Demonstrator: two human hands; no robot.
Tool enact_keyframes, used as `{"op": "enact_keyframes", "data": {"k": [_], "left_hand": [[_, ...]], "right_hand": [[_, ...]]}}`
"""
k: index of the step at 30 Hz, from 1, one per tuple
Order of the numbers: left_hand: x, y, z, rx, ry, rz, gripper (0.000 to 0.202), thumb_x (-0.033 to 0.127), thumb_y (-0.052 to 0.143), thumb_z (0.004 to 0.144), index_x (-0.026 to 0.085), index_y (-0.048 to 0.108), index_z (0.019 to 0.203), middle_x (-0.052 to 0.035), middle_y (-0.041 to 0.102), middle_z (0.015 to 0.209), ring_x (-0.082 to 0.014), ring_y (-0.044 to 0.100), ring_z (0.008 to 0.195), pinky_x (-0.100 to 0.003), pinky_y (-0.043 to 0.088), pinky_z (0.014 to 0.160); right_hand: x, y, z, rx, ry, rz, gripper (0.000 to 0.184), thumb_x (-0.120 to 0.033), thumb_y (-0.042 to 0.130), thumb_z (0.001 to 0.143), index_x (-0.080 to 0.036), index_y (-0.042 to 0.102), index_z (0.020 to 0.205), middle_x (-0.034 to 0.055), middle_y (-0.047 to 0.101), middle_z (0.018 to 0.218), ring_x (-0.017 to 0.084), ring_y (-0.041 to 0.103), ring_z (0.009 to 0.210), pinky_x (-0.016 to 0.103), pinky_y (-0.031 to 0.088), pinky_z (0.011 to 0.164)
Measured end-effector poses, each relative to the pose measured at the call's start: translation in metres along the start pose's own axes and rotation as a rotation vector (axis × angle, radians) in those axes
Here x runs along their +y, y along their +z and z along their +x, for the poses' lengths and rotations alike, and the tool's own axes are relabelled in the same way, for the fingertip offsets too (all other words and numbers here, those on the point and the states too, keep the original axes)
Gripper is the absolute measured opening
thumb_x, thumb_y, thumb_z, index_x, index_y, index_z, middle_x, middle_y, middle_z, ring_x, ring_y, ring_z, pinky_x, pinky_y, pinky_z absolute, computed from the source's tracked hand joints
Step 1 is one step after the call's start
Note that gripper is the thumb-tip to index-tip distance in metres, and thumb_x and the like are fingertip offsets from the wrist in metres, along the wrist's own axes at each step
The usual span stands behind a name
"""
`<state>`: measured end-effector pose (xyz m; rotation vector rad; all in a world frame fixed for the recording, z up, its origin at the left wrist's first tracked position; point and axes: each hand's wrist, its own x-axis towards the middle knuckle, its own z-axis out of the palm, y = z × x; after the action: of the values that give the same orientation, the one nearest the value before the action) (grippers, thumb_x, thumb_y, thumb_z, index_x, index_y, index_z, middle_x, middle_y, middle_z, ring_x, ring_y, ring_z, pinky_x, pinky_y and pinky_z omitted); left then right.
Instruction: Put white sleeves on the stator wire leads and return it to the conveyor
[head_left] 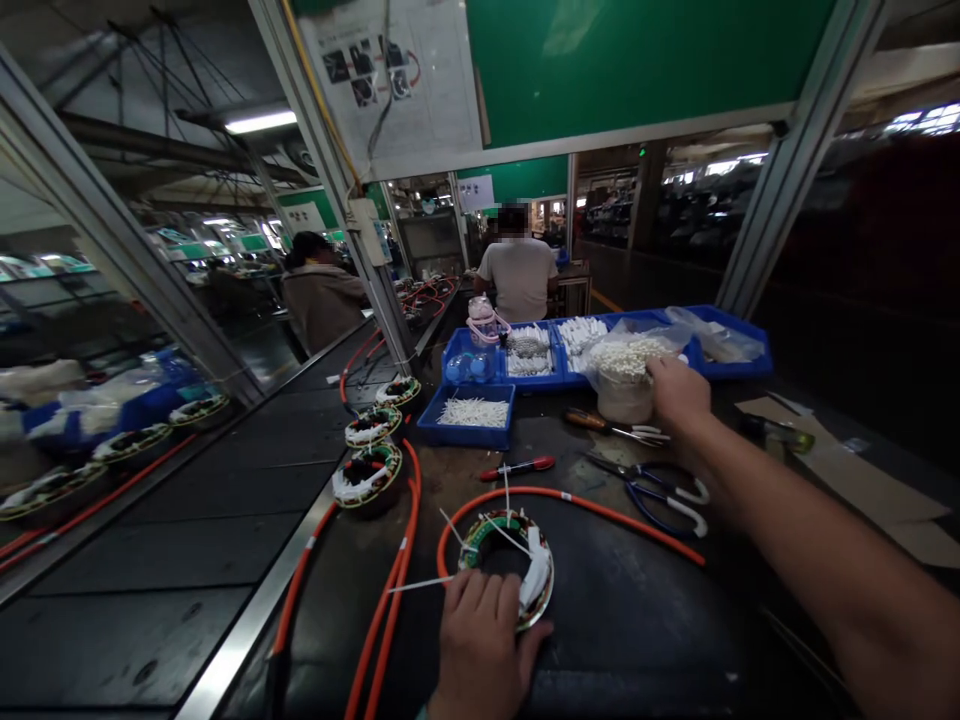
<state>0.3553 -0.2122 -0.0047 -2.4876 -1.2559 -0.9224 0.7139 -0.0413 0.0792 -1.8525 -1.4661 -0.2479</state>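
Note:
My left hand (pixel 480 645) rests on the near edge of a ring-shaped motor stator (pixel 508 565) with green and white windings, fingers curled over its rim. White cable ties stick out of the stator, and an orange cable (pixel 592 505) loops from it. My right hand (pixel 677 392) reaches far forward to a round container heaped with small white parts (pixel 626 375), fingers closed at its right edge; what they pinch is hidden.
Blue bins (pixel 472 418) of white parts line the back. A red-handled tool (pixel 517 467), a screwdriver (pixel 600 423) and blue-handled cutters (pixel 660 492) lie between the hands. More stators (pixel 367 475) with orange cables sit left beside a dark conveyor (pixel 187 510). Two people work beyond.

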Motion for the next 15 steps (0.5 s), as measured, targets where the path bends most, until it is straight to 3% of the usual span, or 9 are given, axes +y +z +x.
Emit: {"op": "enact_keyframes", "data": {"k": [3,6,9,12,15], "left_hand": [[-0.004,0.0,0.0,0.019,0.035,-0.009,0.031,0.043,0.044,0.089,0.017,0.056,0.101,-0.0044,0.06,0.077,-0.0221,0.053,0.071,-0.042,0.039,0.08],[-0.006,0.0,0.0,0.03,0.05,0.008,0.032,0.042,0.045,0.089,0.016,0.055,0.103,-0.0049,0.06,0.076,-0.0225,0.054,0.072,-0.043,0.039,0.08],[-0.004,0.001,-0.001,0.026,0.056,0.03,0.035,0.04,0.045,0.089,0.015,0.053,0.112,-0.006,0.061,0.08,-0.0238,0.055,0.076,-0.045,0.04,0.082],[-0.003,-0.003,-0.002,-0.03,0.034,0.009,0.037,0.029,0.045,0.089,0.015,0.047,0.124,-0.0063,0.062,0.085,-0.0233,0.057,0.079,-0.047,0.041,0.085],[-0.005,-0.014,0.0,-0.103,0.007,-0.049,0.044,0.018,0.045,0.087,0.017,0.041,0.13,-0.0076,0.063,0.097,-0.0238,0.058,0.09,-0.046,0.044,0.088]], "right_hand": [[0.005,0.001,0.003,0.042,0.005,0.083,0.008,-0.014,0.051,0.07,-0.018,0.057,0.074,0.0105,0.059,0.091,0.026,0.055,0.088,0.035,0.042,0.071],[0.004,-0.001,0.005,0.095,0.033,0.21,0.014,-0.019,0.048,0.071,-0.018,0.054,0.084,0.0087,0.059,0.092,0.022,0.059,0.08,0.034,0.046,0.07],[-0.012,-0.011,-0.009,0.097,-0.001,0.327,0.017,-0.025,0.045,0.077,-0.019,0.049,0.093,0.0066,0.062,0.088,0.019,0.062,0.077,0.032,0.049,0.071],[-0.042,-0.025,-0.054,0.044,-0.096,0.412,0.016,-0.024,0.049,0.077,-0.021,0.051,0.092,0.0037,0.065,0.084,0.018,0.064,0.076,0.03,0.05,0.072],[-0.073,-0.038,-0.124,-0.111,-0.327,0.531,0.022,-0.015,0.047,0.076,-0.023,0.056,0.094,0.0037,0.067,0.089,0.019,0.064,0.082,0.03,0.051,0.075]]}}
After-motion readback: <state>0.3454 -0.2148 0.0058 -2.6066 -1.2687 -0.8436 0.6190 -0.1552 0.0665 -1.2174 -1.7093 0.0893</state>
